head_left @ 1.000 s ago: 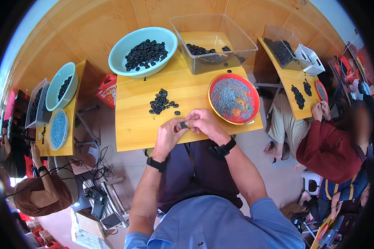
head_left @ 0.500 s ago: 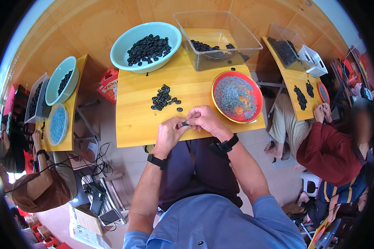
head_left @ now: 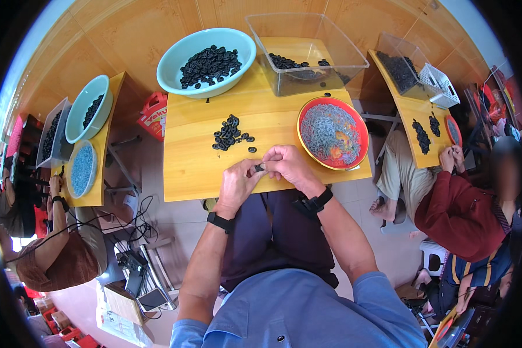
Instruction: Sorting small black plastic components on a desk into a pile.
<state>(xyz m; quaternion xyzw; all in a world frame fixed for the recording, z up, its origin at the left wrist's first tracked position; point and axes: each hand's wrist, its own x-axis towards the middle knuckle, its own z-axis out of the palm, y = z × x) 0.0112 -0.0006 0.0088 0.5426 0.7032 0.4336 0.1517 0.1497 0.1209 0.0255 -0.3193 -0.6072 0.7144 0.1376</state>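
My left hand (head_left: 238,181) pinches a small black oval plastic part (head_left: 258,167) over the near edge of the yellow wooden table (head_left: 197,180). Thumb and fingers of my right hand (head_left: 287,166) are closed at the right end of that part; whatever is between them is too small to make out. Beyond my hands lies a loose pile of similar black parts (head_left: 229,132), with a single black part (head_left: 252,149) nearer to me. Just right of my right hand stands a red bowl with a yellow rim (head_left: 362,145), holding many thin grey metal pieces (head_left: 325,124).
At the back of the table are a light-green basin (head_left: 168,72) of black parts and a clear plastic bin (head_left: 307,87) with more. People sit at side tables: one in a brown top (head_left: 64,261) at left, one in dark red (head_left: 458,214) at right. Cables (head_left: 142,223) hang at lower left.
Both hands stay together at the table edge, with only slight finger movement around the black part. The whole view has shifted slightly.
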